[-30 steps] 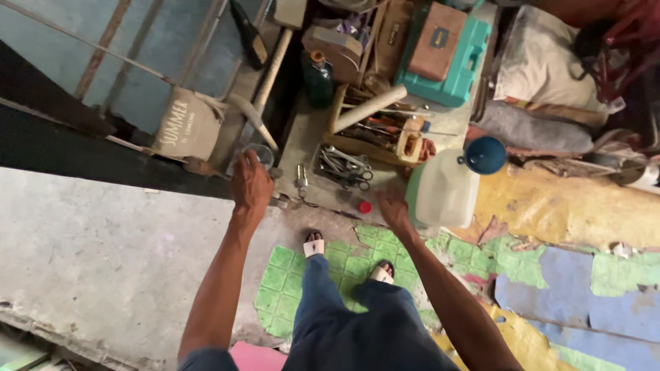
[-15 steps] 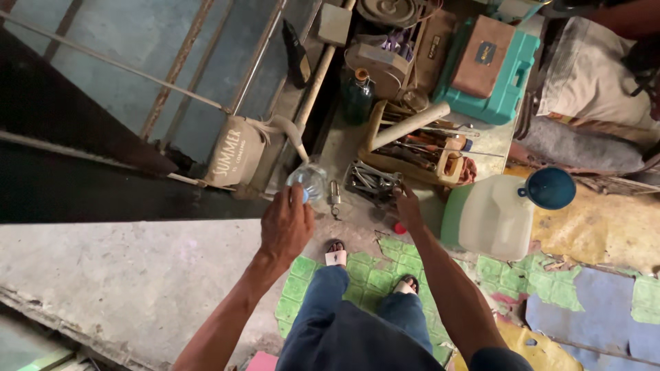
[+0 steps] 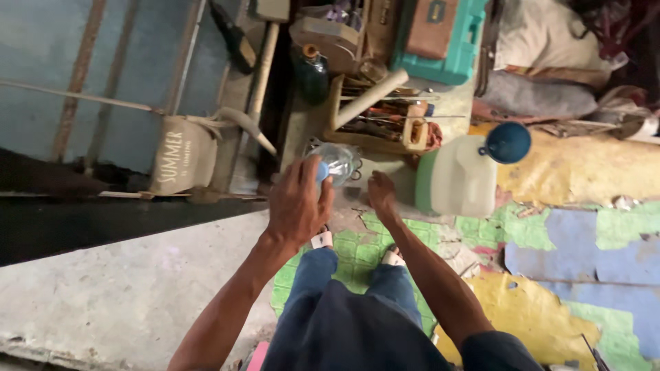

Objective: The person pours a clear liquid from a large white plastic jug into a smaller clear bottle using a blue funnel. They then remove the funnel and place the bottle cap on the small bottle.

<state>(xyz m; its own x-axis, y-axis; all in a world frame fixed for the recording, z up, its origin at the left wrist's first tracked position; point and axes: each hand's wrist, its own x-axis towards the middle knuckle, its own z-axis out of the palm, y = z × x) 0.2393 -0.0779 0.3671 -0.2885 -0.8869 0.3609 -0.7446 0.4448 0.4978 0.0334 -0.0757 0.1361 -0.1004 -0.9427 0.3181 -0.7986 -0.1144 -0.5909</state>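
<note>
**A:** What does the head camera show, looking down?

**B:** A person's two bare arms reach forward over blue trousers and sandalled feet on a patchy floor [image 3: 550, 288] of green, yellow and blue. The left hand [image 3: 297, 203] is curled around a clear plastic bottle [image 3: 337, 163] with a blue cap, fingers wrapped over its near end. The right hand [image 3: 380, 194] hangs just beside the bottle, fingers loosely together and pointing down, holding nothing that I can see.

**A:** What has changed in the last second?

**B:** A second ago both hands were empty and stretched low toward the clutter by the wall. Half a second ago the left hand had closed on the bottle. Now the bottle sits higher and closer to the body, so it has been lifted clear of the floor.

**A:** What lies around it?

**B:** Just right of the right hand stands a white plastic jerrycan [image 3: 457, 180] with a dark blue funnel [image 3: 507, 142] in its mouth. Beyond the hands is a wooden tray of tools [image 3: 385, 117]. A teal case [image 3: 447, 41] lies farther off, and a cloth bag [image 3: 182, 161] hangs at the left above a grey concrete slab [image 3: 117, 295].
</note>
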